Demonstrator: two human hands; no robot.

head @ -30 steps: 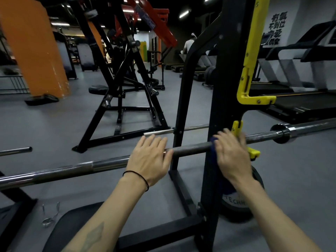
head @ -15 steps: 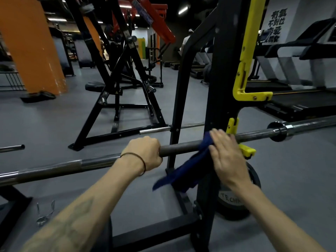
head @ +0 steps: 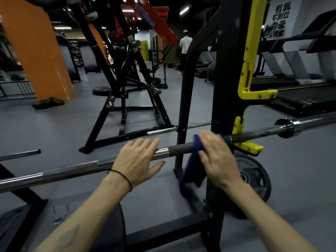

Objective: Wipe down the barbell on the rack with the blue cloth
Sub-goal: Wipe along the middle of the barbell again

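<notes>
The steel barbell [head: 76,170] runs across the view from lower left to upper right, resting on a yellow hook [head: 250,148] of the black rack upright [head: 227,73]. My left hand [head: 138,159] lies flat on top of the bar with straight fingers and the thumb spread below. My right hand [head: 218,159] presses the blue cloth [head: 190,171] against the bar just left of the upright. The cloth is draped over the bar and most of it hangs down beneath, blurred.
A black weight plate [head: 254,179] leans at the rack's foot. A spring collar [head: 60,211] lies on the grey floor at lower left. A black bench pad [head: 109,233] is under my left forearm. Treadmills [head: 300,84] stand at right, and a person [head: 185,46] stands far off.
My left hand has let go of its grip on the bar and now lies flat on it. My right hand with the cloth stays near the upright, the cloth now hanging straighter down.
</notes>
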